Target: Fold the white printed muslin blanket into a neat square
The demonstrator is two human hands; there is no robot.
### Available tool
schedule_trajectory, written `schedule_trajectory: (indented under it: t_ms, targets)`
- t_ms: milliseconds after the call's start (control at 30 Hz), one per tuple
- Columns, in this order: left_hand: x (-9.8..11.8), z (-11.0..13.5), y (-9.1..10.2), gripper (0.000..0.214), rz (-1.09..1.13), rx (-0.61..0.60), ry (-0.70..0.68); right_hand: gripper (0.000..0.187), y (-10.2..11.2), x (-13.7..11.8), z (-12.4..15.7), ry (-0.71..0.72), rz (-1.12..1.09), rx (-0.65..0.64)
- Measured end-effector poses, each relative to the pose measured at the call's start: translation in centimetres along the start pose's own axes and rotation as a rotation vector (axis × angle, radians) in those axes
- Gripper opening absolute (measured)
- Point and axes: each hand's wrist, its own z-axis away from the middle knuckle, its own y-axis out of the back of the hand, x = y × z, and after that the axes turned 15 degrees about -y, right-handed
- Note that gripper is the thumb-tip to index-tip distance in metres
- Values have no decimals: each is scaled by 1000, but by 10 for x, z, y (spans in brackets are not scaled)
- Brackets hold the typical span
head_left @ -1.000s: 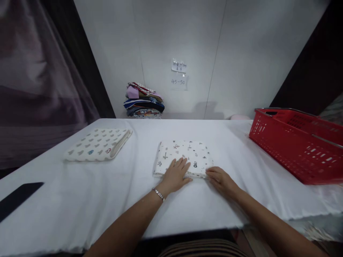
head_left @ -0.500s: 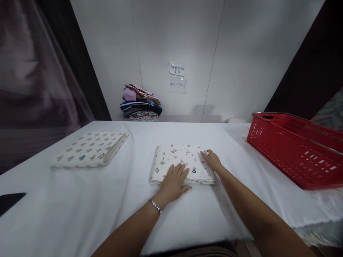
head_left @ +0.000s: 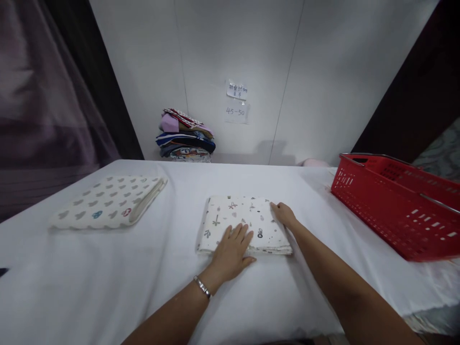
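A white folded cloth (head_left: 224, 215) with small plant and animal prints lies flat on the table in front of me. My left hand (head_left: 233, 249) rests palm down across its near edge, fingers stretched out and thumb off to the side. At the cloth's far right corner, my right hand (head_left: 284, 214) has its fingers curled around the edge, seemingly pinching it; the fingertips are partly hidden. Farther left lies a second folded cloth (head_left: 111, 201), thicker and off-white with grey cloud-like shapes, which neither hand touches.
A red plastic basket (head_left: 377, 206) with metal handles stands at the right. Behind the table's far edge, a stack of folded fabrics (head_left: 187, 136) sits against the wall, where paper signs (head_left: 236, 112) hang. White cloth (head_left: 136, 278) covers the table. A dark curtain (head_left: 53, 110) hangs at the left.
My right fingers have gone from lying on the cloth to curling at its corner. The left hand stays on the near edge. The view has shifted slightly.
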Motion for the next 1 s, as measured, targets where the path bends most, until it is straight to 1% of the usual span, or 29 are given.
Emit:
schedule_trajectory:
  t_ms: [100,200,367,500,567,667,800,900,1000]
  targets:
    - [0,0,-2,69,-3,3,-3,53,0,-11,-13,-9,14,-9]
    - [0,1,-2,69,-3,9,-1,52,-4,-16,-20,-8,28,-6]
    - [1,1,1,69,4,-4,-8,50,-6,-14,-21,16,50,15]
    - [1,1,3,68,7,-7,-18,52,-2,-10,-19,41,55,2]
    - [1,1,4,66,7,-5,-24,49,0,-5,-13,47,55,-10]
    - [2,0,4,63,7,8,-25,43,2,10,6,47,54,-29]
    - [2,-1,3,60,8,16,-21,48,6,41,51,42,-12,-48]
    - [1,-1,1,59,1,24,-27,50,13,64,89,44,-105,-109]
    - [0,-2,-1,58,-9,22,-27,47,21,81,117,26,-223,-200]
